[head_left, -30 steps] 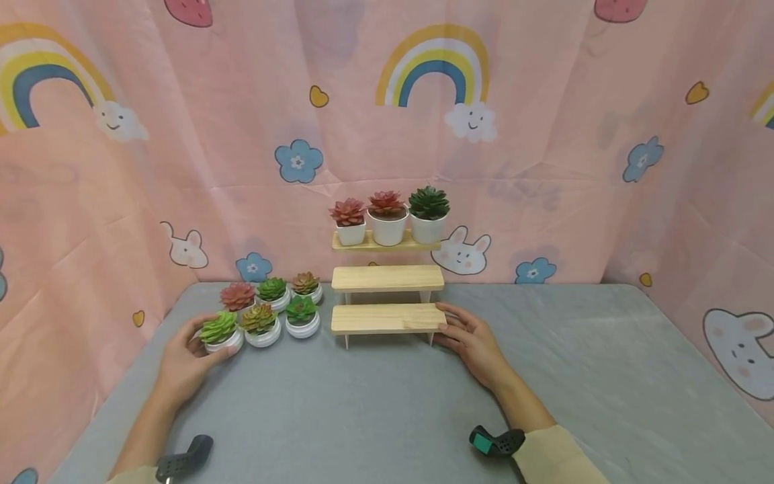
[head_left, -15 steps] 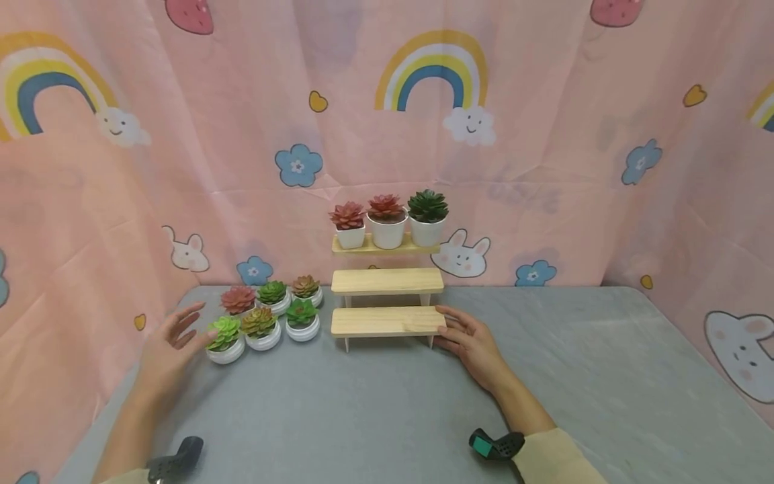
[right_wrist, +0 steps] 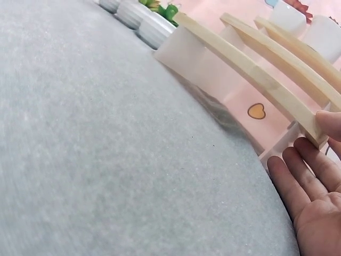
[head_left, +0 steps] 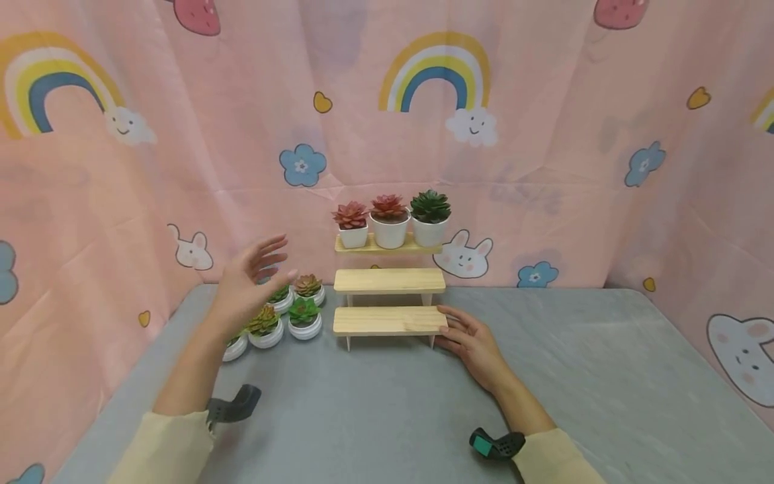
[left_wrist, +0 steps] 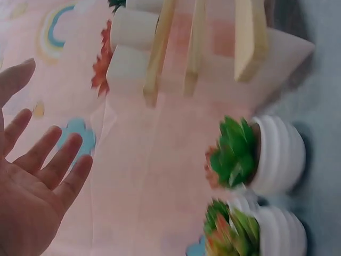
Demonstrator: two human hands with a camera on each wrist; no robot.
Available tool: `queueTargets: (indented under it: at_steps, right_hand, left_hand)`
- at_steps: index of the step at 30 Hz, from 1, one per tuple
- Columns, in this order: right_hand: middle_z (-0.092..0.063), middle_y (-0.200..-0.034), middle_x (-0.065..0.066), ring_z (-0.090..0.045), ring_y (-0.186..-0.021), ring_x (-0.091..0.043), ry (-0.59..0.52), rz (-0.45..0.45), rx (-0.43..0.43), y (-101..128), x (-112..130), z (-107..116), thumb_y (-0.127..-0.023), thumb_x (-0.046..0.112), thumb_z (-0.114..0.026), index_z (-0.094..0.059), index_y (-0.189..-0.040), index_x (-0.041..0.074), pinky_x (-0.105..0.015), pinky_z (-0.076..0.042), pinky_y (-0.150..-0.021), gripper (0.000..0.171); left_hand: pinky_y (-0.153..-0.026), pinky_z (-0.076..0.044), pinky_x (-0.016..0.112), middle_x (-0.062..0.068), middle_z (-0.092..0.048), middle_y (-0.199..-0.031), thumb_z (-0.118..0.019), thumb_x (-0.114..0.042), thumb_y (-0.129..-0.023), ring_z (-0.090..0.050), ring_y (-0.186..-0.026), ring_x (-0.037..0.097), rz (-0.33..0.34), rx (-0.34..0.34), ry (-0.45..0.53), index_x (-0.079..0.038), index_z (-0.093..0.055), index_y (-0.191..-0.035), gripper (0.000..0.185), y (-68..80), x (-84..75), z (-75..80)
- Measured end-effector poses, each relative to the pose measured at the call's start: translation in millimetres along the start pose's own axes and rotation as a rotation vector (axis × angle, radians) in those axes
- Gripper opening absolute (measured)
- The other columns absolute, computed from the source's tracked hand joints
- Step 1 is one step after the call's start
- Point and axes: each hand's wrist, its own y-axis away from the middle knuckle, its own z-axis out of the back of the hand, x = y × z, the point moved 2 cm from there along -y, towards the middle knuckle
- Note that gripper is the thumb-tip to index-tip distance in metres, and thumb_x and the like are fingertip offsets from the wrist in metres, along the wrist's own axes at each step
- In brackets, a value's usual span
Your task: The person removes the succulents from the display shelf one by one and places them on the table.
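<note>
At the far left, a pale sleeve (head_left: 163, 444) and a dark wrist device (head_left: 234, 405) lead up to the left hand (head_left: 250, 282), which hangs in the air over the small plants; its fingers are spread, well apart from the thumb, and hold nothing. Under that forearm, on the grey table (head_left: 363, 410), stands a white pot (head_left: 234, 349), its plant mostly hidden. Next come a yellow-green plant with reddish tips (head_left: 264, 320) and, behind it, a leafy green plant (head_left: 279, 295) partly covered by the hand. Then a bright green plant (head_left: 304, 311) sits in front and a brownish plant (head_left: 308, 285) at the back, both potted in white.

Just right of these stands the wooden stand (head_left: 363, 325), its three steps rising toward the pink cloth (head_left: 544, 134). On the top step, left to right, are a small red plant (head_left: 351, 215), a larger red plant (head_left: 390, 208) and a dark green plant (head_left: 431, 206).

At the stand's right end, the right hand (head_left: 478, 353) holds the corner of the lowest step, thumb against the wood and fingers beside the leg (right_wrist: 279, 143).
</note>
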Motion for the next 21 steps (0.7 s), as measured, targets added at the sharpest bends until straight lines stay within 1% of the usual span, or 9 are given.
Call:
queueTargets:
  at_steps: [2,5,9,12,15,19,21]
  right_hand:
    - [-0.044,-0.152,-0.031,-0.063,-0.119,-0.010,0.002,0.000,0.000,-0.1,0.0,0.4,-0.101,0.007,-0.057,-0.039,-0.152,-0.001,-0.032,-0.057,-0.101,0.054]
    - [-0.044,-0.152,-0.031,-0.062,-0.120,-0.011,0.004,-0.004,-0.001,-0.2,0.5,0.3,-0.101,0.006,-0.057,-0.039,-0.151,-0.001,-0.032,-0.057,-0.101,0.054]
    - [-0.044,-0.153,-0.030,-0.062,-0.121,-0.011,-0.003,-0.005,-0.005,-0.1,0.7,1.0,-0.101,0.007,-0.057,-0.039,-0.151,-0.001,-0.032,-0.057,-0.101,0.054]
    - [-0.044,-0.153,-0.030,-0.062,-0.121,-0.011,-0.006,-0.002,-0.009,-0.5,0.5,1.1,-0.101,0.007,-0.058,-0.040,-0.151,-0.001,-0.032,-0.057,-0.101,0.054]
    - [-0.045,-0.152,-0.030,-0.061,-0.123,-0.014,-0.003,0.000,-0.015,-0.7,0.4,0.8,-0.100,0.007,-0.058,-0.041,-0.151,-0.001,-0.032,-0.058,-0.100,0.054]
    - [-0.046,-0.151,-0.030,-0.059,-0.127,-0.020,-0.003,-0.005,-0.021,-0.7,-0.1,0.4,-0.100,0.006,-0.058,-0.042,-0.151,0.000,-0.032,-0.058,-0.100,0.053]
    - [-0.046,-0.151,-0.029,-0.059,-0.128,-0.022,-0.007,-0.009,-0.022,-0.7,-0.5,0.3,-0.100,0.006,-0.058,-0.042,-0.150,0.000,-0.032,-0.058,-0.100,0.053]
  left_hand:
    - [-0.118,-0.041,0.053,0.009,-0.047,-0.157,-0.073,-0.026,-0.094,-0.051,-0.139,0.033,-0.001,0.031,0.001,-0.018,-0.045,-0.152,0.064,-15.1,-8.1,-11.9]
    - [-0.120,-0.037,0.056,0.006,-0.044,-0.158,-0.074,-0.026,-0.093,-0.047,-0.143,0.033,0.005,0.052,0.018,-0.019,-0.044,-0.152,0.067,-34.3,-16.1,-28.3]
    - [-0.120,-0.037,0.055,0.007,-0.044,-0.158,-0.076,-0.025,-0.090,-0.045,-0.144,0.034,-0.003,0.029,0.031,-0.017,-0.045,-0.151,0.069,-55.2,-22.7,-50.0]
    - [-0.122,-0.035,0.054,0.009,-0.044,-0.157,-0.077,-0.023,-0.089,-0.041,-0.146,0.035,-0.013,0.009,0.032,-0.015,-0.046,-0.151,0.070,-67.7,-26.1,-63.5]
    - [-0.124,-0.031,0.054,0.008,-0.047,-0.156,-0.078,-0.021,-0.088,-0.037,-0.149,0.033,-0.018,0.005,0.031,-0.015,-0.046,-0.150,0.071,-78.3,-27.8,-73.8]
    - [-0.124,-0.029,0.056,0.009,-0.051,-0.152,-0.080,-0.017,-0.086,-0.039,-0.148,0.032,-0.008,0.010,0.039,-0.013,-0.046,-0.150,0.073,-91.0,-25.1,-82.9]
    - [-0.124,-0.030,0.056,0.010,-0.052,-0.150,-0.080,-0.015,-0.085,-0.042,-0.145,0.033,-0.001,0.015,0.056,-0.011,-0.045,-0.151,0.074,-95.7,-22.8,-86.2]
